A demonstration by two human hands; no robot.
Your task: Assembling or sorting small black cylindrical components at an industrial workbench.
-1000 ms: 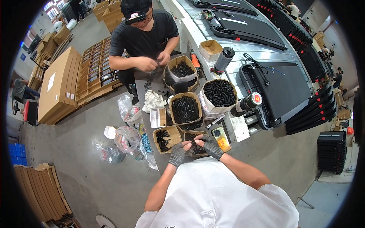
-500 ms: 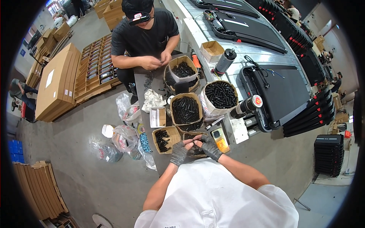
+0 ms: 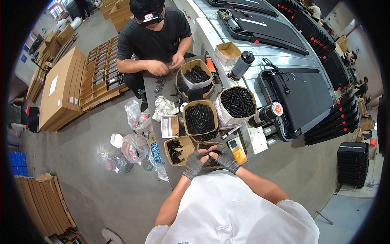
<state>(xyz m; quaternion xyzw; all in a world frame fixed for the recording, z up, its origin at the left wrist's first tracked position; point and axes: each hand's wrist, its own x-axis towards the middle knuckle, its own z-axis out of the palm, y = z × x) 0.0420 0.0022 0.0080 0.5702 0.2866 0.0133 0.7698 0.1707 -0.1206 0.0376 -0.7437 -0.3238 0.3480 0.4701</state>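
Note:
My left hand [image 3: 195,164] and my right hand [image 3: 227,159], both in grey fingerless-tip gloves, meet with fingertips pinched together. Whatever lies between them is too small to make out. Below the fingers is a small carton holding small dark parts [image 3: 212,162], partly hidden by the hands. Left of it stands an open cardboard box [image 3: 187,149] with black screws [image 3: 175,151] in it. Just beyond my hands, a larger carton holds many long black pieces [image 3: 200,118].
A phone [image 3: 236,149] lies right of my right hand. Farther off are a bin of black cylindrical parts [image 3: 237,102], a white cloth [image 3: 164,109] and a small white box [image 3: 169,126]. Across the table a co-worker [image 3: 156,38] handles small parts. Black panels [image 3: 298,97] rest on the conveyor at right.
My fingertips stay together over the small carton, with slight finger movement. The co-worker's hands have shifted a little lower and apart. The view has moved slightly.

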